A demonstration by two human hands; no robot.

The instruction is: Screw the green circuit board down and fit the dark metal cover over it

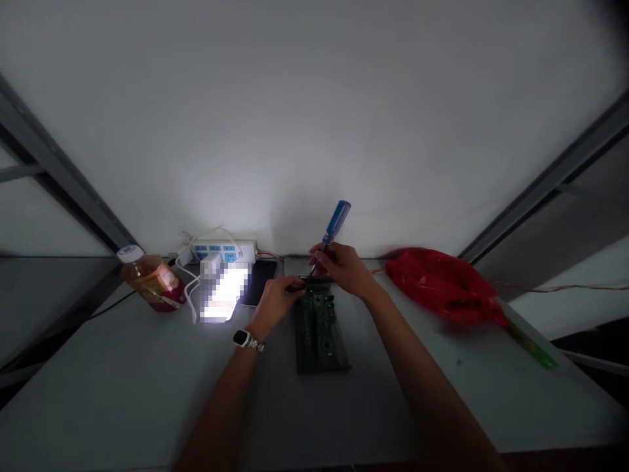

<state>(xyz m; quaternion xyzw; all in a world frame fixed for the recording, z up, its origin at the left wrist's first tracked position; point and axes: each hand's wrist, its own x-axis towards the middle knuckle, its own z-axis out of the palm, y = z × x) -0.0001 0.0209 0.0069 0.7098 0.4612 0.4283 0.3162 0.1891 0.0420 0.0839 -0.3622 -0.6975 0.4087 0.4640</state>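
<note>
A green circuit board [320, 334] lies on the grey table in front of me, its long side running away from me. My right hand [341, 265] is closed around the metal shaft of a screwdriver [338, 219], whose clear blue handle sticks up and leans right. The screwdriver's tip points down at the far end of the board. At the board's far left corner, my left hand [281, 296] is closed with its fingers pinched together. A thin dark piece shows at those fingertips; dim light hides what it is. A white watch [244, 338] is on the left wrist.
To the left stand a drink bottle [153, 280] and a power strip [227, 250] with white cables. A bright, blurred-out screen [223, 295] lies beside a dark phone-like slab [261, 278]. A red plastic bag [442, 285] sits at the right. A wall rises behind the table.
</note>
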